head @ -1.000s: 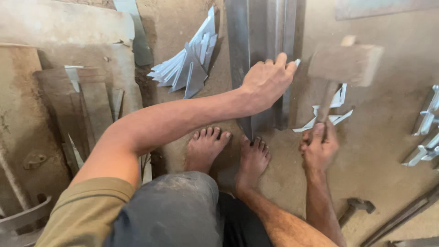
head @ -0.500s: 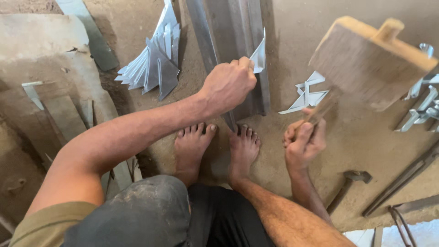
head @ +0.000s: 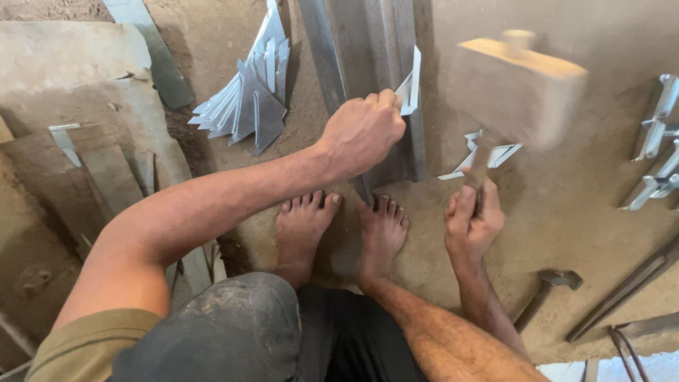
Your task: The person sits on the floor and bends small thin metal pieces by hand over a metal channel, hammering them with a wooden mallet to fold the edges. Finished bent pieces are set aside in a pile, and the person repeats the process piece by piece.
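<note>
My left hand [head: 362, 131] grips a thin bent sheet-metal piece [head: 409, 88] and holds it against a long steel angle bar [head: 368, 64] that lies on the dirt floor. My right hand [head: 472, 216] is closed around the handle of a wooden mallet [head: 516, 88]; the big block head is raised and blurred to the right of the bar. My bare feet [head: 339, 226] rest at the near end of the bar.
A fan of cut sheet-metal pieces [head: 247, 99] lies left of the bar. A few flat pieces [head: 488, 152] lie under the mallet. Bent metal brackets [head: 658, 141] sit at the right edge. A small hammer [head: 548, 290] and rods [head: 622, 293] lie lower right. Metal sheets [head: 71, 163] cover the left.
The mallet head has swung up and moved left, closer over the bar, and blurs with motion. My left hand has closed tighter on the sheet-metal piece against the bar.
</note>
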The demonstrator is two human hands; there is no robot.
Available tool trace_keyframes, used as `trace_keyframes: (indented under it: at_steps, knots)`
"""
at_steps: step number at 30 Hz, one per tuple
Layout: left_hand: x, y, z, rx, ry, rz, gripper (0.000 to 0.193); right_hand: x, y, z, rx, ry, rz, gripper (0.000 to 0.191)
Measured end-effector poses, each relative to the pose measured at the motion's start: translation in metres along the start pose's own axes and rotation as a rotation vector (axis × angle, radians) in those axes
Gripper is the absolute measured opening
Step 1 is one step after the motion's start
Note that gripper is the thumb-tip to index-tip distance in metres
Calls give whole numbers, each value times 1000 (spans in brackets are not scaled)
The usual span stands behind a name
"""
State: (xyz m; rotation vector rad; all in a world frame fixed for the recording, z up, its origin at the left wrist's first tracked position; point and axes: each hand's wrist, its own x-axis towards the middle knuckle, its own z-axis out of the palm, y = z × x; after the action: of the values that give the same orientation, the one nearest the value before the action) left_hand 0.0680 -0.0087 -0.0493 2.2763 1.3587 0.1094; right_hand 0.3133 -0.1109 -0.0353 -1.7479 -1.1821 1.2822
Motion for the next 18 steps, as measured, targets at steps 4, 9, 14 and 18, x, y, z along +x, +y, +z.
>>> trace_keyframes:
  at_steps: [4, 9, 14, 18]
  knots:
    - [0, -1, 1, 5, 11, 7, 25, 0, 0, -1, -274, -82, -206, 23]
    - [-3, 0, 5, -1, 14, 7, 23, 1, 0, 0, 8, -32, -75, 24]
    - [-2, 0, 3, 12, -85, -28, 17, -4, -3, -7, -245, -59, -66, 23]
    - [-14, 10, -9, -193, 173, 113, 38, -29, -10, -10, 86, 71, 38, 28]
